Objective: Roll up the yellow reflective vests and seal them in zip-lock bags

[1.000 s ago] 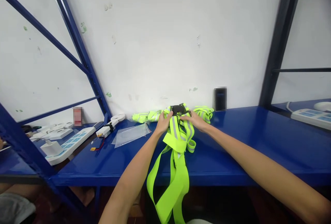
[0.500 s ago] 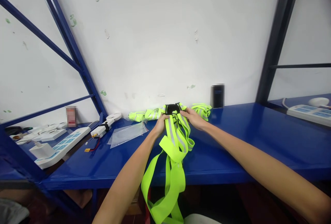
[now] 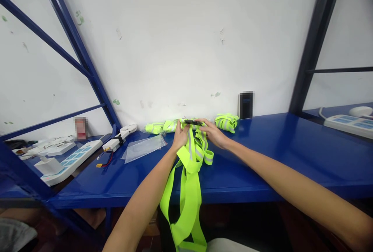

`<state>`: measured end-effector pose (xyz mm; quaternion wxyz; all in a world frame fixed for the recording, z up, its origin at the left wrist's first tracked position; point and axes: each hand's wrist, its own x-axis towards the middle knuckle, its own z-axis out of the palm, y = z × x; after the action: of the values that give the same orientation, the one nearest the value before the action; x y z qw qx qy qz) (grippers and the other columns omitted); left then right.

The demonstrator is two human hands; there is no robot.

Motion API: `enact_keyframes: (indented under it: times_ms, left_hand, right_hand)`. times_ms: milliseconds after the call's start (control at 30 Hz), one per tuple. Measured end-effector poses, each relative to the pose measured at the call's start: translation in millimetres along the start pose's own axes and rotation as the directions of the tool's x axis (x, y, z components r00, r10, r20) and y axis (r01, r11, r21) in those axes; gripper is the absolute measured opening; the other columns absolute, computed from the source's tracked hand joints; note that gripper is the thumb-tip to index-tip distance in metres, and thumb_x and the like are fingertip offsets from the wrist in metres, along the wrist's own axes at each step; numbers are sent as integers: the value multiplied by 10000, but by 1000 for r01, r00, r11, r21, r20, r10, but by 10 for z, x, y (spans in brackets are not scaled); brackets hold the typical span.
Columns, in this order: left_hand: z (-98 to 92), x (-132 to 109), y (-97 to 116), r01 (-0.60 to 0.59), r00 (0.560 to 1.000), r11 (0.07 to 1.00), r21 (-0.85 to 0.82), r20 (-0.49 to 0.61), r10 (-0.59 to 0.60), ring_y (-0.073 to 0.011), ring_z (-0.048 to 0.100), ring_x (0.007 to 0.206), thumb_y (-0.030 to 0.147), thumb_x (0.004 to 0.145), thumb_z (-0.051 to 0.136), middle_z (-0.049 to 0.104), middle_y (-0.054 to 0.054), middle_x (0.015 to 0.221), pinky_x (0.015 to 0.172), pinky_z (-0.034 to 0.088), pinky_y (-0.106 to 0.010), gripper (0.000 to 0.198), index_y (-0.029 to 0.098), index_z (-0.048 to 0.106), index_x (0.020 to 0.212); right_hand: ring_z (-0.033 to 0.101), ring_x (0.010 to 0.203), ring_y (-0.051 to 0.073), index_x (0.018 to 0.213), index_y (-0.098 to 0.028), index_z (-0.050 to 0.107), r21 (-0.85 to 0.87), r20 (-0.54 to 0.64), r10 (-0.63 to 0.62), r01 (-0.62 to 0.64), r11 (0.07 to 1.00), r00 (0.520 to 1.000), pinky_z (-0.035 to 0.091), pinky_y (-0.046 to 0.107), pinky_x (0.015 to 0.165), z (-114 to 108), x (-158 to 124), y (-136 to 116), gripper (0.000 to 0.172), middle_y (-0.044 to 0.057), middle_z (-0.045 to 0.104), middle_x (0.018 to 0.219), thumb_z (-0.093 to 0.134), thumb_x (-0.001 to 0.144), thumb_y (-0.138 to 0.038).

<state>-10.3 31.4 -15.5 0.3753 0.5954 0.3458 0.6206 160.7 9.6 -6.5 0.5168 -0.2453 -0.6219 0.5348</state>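
Observation:
A neon yellow reflective safety strap with grey stripes hangs in loops from the tabletop over its front edge. At its upper end is a black buckle. My left hand is closed on the strap at the buckle's left end. At the right end, my right hand pinches the buckle and the webbing beside it. The buckle is seen nearly edge-on, and my fingers cover parts of both ends.
Behind my hands lie bundled yellow straps, with another bundle on the right. Clear plastic bags, a white handheld fan and a battery pack with wires stand left. A blurred dark object leans against the wall. Blue frame posts flank the table.
Both hands have tilted the buckle from facing me to nearly edge-on. My fingers have shifted round its ends, and the hanging strap loops have swung slightly left.

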Motion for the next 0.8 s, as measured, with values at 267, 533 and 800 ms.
enact_keyframes:
  times_ms: [267,533,800]
  left_hand:
    - [6,26,61,94,991,944,-318,125,-57,-214,605,976,207,706,544,632,-29,1005,912,457,-353,464,221,482,1166]
    - [91,-34,106,336,936,876,-346,226,-269,-251,656,960,190,721,626,692,-87,1044,865,511,-385,420,159,564,1136]
    - [61,-8,68,267,963,895,-357,136,-233,-223,676,896,128,642,688,715,-47,864,853,506,-339,340,153,639,977]
  right_hand:
    - [668,931,205,1396,-316,391,254,-61,62,-45,966,996,529,347,843,54,33,-77,847,8,715,1001,763,649,-165]
    - [678,774,214,994,-208,621,174,-191,108,-75,982,976,554,336,728,-80,57,-79,441,33,724,864,727,580,-101]
    - [586,617,152,760,-217,636,141,-256,130,-96,985,958,467,258,544,-52,42,-10,178,-1,666,713,655,584,-193]
